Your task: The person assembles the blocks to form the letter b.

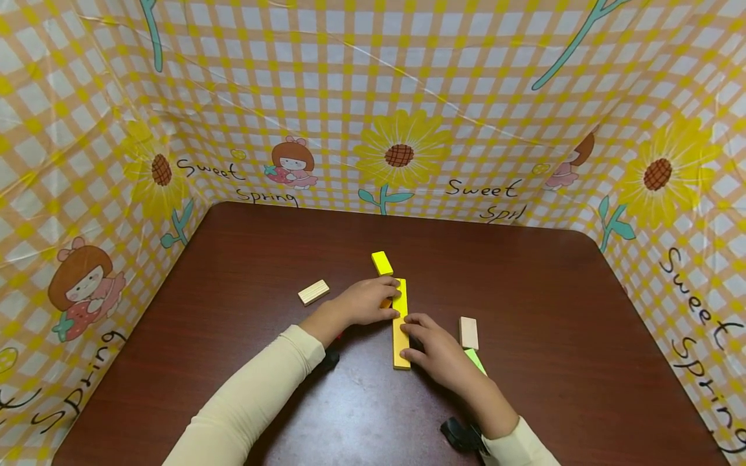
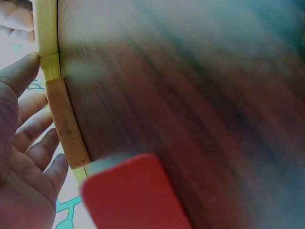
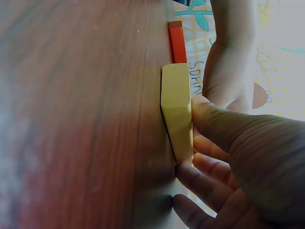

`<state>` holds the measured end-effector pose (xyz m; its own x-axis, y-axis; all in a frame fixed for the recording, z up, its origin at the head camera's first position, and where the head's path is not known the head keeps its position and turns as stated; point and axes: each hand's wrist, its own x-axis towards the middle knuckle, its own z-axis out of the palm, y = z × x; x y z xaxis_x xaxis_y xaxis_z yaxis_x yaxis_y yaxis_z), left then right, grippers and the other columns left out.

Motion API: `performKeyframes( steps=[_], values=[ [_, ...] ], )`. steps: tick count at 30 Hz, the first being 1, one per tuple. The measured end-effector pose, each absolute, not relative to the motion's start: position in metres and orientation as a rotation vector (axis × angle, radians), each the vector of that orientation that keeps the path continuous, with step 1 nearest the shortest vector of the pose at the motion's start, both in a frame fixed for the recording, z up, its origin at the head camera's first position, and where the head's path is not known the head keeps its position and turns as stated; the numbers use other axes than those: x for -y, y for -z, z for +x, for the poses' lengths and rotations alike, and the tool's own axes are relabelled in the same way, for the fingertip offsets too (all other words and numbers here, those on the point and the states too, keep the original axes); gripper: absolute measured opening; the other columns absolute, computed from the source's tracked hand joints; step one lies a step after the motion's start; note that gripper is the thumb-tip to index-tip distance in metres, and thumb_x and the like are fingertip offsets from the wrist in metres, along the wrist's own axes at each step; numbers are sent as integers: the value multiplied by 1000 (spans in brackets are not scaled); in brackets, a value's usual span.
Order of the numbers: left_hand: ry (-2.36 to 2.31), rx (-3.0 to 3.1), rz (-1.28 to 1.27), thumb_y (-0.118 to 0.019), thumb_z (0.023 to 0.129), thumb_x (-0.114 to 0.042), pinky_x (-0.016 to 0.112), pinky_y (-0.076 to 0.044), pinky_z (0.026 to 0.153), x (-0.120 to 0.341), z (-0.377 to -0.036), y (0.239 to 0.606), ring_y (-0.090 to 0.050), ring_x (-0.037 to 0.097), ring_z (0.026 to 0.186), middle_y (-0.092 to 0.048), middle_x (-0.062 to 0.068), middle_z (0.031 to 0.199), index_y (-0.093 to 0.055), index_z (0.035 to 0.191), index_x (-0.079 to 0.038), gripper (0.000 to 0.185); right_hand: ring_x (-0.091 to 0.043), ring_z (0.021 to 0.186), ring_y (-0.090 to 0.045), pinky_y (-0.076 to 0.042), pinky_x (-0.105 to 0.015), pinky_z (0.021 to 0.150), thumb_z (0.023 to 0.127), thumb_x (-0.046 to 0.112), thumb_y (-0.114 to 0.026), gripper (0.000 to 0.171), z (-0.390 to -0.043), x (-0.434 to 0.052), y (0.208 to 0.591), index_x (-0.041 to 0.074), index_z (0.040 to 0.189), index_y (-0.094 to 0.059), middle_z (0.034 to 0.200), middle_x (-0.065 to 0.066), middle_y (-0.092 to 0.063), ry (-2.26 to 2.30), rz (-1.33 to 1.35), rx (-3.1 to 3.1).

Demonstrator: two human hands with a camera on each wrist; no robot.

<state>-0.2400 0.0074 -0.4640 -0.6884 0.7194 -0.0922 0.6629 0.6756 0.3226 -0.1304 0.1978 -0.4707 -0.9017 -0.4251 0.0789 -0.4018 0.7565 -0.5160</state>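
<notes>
Two yellow blocks lie end to end in a row: the brighter far yellow block (image 1: 401,299) and the deeper-toned near yellow block (image 1: 401,355). My left hand (image 1: 368,301) reaches across the far one, fingertips and thumb touching it. In the left wrist view its thumb meets the joint between the blocks, and its fingers lie behind an orange block (image 2: 66,121) beside the row. The right hand (image 1: 438,355) holds the near yellow block, thumb at its upper edge and fingers along its side. A red block (image 2: 136,193) stands under my left forearm, mostly hidden in the head view.
A separate yellow block (image 1: 381,263) lies beyond the row. One plain wooden block (image 1: 313,292) is at the left; a pale block (image 1: 469,332) and a partly covered green block (image 1: 474,360) are at the right. Checked cloth walls (image 1: 408,84) surround the dark table (image 1: 524,278).
</notes>
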Motion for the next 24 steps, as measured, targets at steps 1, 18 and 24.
performKeyframes(
  steps=[1, 18, 24],
  values=[
    [-374, -2678, 1127, -63, 97, -41, 32, -33, 111, -8, -240, 463, -39, 17, 140, -44, 1, 152, -60, 138, -12, 51, -27, 120, -57, -47, -46, 97, 87, 15, -78, 45, -131, -197, 470, -2, 126, -65, 133, -11, -55, 844, -680, -2904],
    [-286, -2692, 1166, -61, 99, -39, 39, -21, 117, -4, -248, 462, -35, 16, 143, -41, 4, 154, -58, 140, -10, 50, -28, 118, -58, -47, -45, 98, 86, 18, -79, 46, -142, -188, 469, -1, 125, -66, 133, -10, -56, 833, -622, -2916],
    [-282, -2706, 1169, -62, 99, -38, 41, -24, 116, -2, -251, 461, -37, 17, 142, -44, 6, 153, -59, 139, -10, 49, -28, 119, -57, -46, -45, 98, 86, 18, -79, 46, -147, -186, 468, -2, 126, -65, 133, -11, -55, 840, -606, -2899]
  ],
)
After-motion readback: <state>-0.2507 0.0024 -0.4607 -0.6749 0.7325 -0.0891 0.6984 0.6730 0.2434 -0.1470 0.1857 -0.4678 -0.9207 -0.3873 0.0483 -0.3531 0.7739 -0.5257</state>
